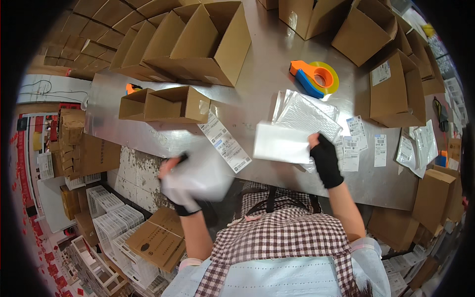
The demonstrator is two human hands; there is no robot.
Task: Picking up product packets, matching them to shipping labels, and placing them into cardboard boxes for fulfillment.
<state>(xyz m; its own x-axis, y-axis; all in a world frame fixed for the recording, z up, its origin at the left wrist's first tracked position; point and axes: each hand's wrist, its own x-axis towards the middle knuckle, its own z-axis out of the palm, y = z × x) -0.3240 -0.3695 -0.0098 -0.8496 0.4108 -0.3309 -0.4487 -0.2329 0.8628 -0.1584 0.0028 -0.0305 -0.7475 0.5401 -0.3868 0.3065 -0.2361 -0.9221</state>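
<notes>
In my right hand (326,159), which wears a black fingerless glove, is a flat white rectangular packet (282,143), gripped at its right end above the metal table. My left hand (169,167), gloved the same way, is closed on a thin white plastic bag (205,175) near the table's front edge. Motion smears the bag, and it covers part of that hand. Between my hands a strip of printed labels (225,142) lies on the table. Silvery bubble mailers (309,113) are stacked just beyond the packet.
An orange and blue tape dispenser (316,79) lies beyond the mailers. Open cardboard boxes (217,59) stand at the far left, with a lower open box (168,105) nearer. More boxes (393,91) line the right. Loose labels (351,153) and plastic-wrapped packets (418,146) lie right of my hand.
</notes>
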